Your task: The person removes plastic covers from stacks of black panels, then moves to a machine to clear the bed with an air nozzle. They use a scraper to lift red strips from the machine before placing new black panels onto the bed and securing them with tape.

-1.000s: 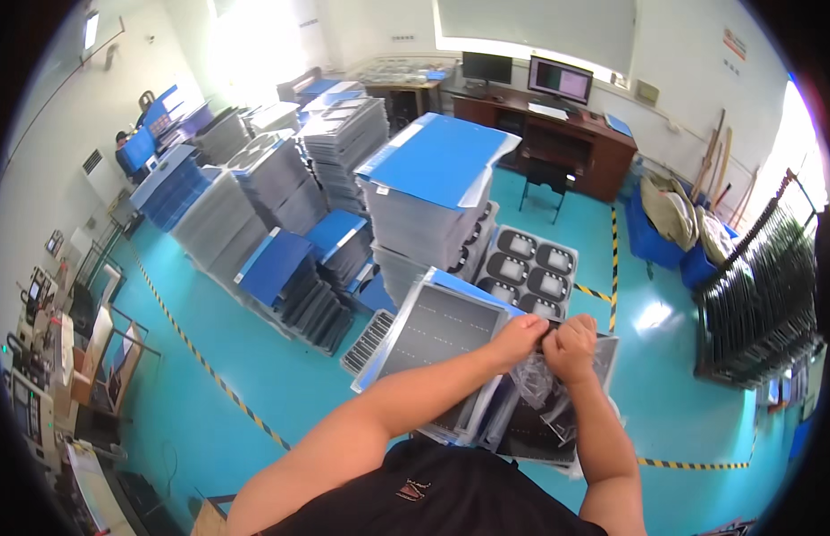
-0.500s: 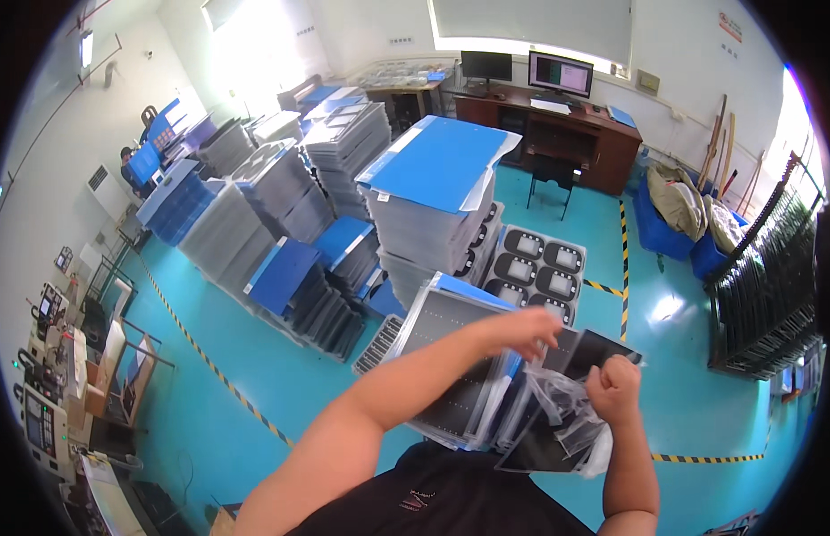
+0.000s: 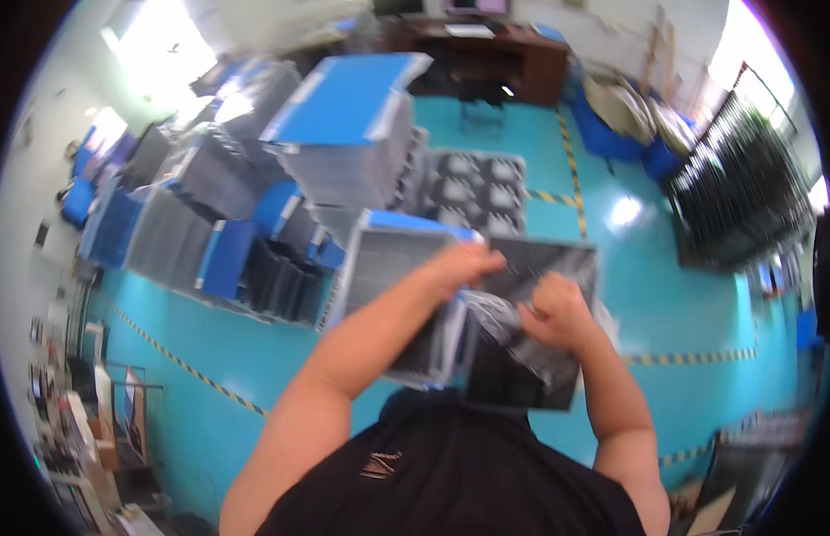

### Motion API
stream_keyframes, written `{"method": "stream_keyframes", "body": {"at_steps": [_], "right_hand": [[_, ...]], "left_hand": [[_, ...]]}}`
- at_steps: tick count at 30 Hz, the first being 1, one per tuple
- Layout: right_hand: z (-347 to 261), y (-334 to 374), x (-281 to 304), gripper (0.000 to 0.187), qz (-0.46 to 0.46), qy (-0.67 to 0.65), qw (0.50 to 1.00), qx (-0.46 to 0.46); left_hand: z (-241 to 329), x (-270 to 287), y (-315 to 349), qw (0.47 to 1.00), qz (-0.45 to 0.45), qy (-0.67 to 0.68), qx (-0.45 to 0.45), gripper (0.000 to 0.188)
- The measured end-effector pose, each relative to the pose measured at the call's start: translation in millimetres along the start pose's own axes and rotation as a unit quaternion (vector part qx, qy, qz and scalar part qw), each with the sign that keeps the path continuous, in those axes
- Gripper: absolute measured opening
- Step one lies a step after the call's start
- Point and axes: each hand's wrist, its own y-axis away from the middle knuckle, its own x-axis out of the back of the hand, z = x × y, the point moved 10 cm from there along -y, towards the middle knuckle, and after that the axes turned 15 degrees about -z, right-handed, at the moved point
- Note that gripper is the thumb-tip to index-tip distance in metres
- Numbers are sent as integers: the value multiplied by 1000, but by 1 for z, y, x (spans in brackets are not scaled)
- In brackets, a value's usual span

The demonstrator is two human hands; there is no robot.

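A dark, glossy flat panel [image 3: 522, 380] lies in front of me with crumpled clear plastic film [image 3: 494, 313] over it. My right hand [image 3: 560, 313] is a closed fist above the panel's right part, with the film bunched at its fingers. Near the panel's upper left corner, my left hand [image 3: 469, 266] has its fingers curled; blur hides what they hold, if anything. Left of the panel is a stack of dark sheets [image 3: 397, 259] with blue and white edges, partly under my left forearm.
Beyond the sheets rises a tall stack topped with a blue sheet [image 3: 352, 98]. Black trays with round cut-outs [image 3: 477, 192] stand beside it. More stacks [image 3: 178, 219] fill the left. A black rack [image 3: 741, 192] and blue bins [image 3: 603, 129] are on the right.
The view has tilted and shifted. My left hand has come down to the panel's upper left corner, its fingers now curled. My right fist has moved inward over the panel, which shows more fully.
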Motion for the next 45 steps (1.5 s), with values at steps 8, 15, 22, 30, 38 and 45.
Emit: {"method": "stream_keyframes", "body": {"at_steps": [8, 15, 22, 30, 38, 45], "right_hand": [[20, 96, 42, 49, -80, -355, 922, -132], [136, 154, 93, 41, 124, -307, 855, -400], [171, -15, -73, 43, -80, 78, 931, -349], [170, -30, -123, 35, -91, 164, 932, -310], [163, -40, -131, 26, -51, 191, 956, -216], [169, -39, -137, 29, -87, 189, 945, -251]], "left_hand": [[-23, 224, 104, 893, 237, 339, -179, 18], [-53, 231, 184, 931, 251, 251, -81, 23], [-16, 176, 158, 770, 445, -454, 56, 52], [-46, 135, 146, 730, 381, -561, 85, 72], [-54, 140, 153, 763, 350, -535, 95, 71], [-54, 140, 155, 767, 349, -529, 95, 69]]}}
